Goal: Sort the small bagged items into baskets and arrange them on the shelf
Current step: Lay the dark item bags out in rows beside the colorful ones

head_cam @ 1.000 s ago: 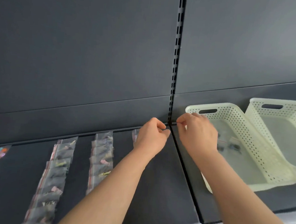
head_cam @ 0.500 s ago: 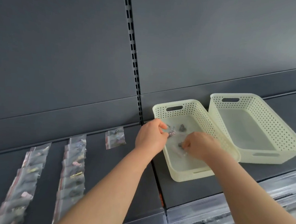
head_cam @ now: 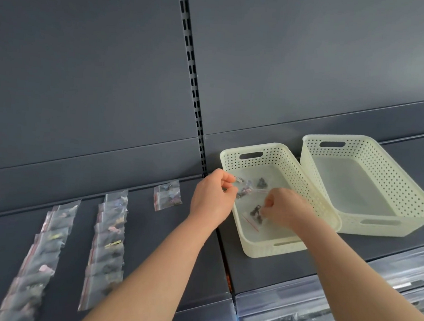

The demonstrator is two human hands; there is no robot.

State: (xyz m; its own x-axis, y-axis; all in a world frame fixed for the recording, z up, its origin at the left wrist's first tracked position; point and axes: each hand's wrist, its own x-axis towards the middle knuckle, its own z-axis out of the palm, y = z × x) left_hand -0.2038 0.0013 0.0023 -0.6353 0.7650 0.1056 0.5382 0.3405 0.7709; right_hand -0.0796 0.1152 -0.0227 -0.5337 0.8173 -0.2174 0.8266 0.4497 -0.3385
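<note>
Left hand: I see it pinching a small bag above the left basket, at its left rim.
Right hand: inside that basket, fingers curled on a second bag.
Bag rows: lying on the shelf, left of it.

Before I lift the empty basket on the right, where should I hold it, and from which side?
Probably by the handle slot in its near end wall, coming from the front: the empty basket turns that slot toward you, and the other basket crowds its left side.
</note>
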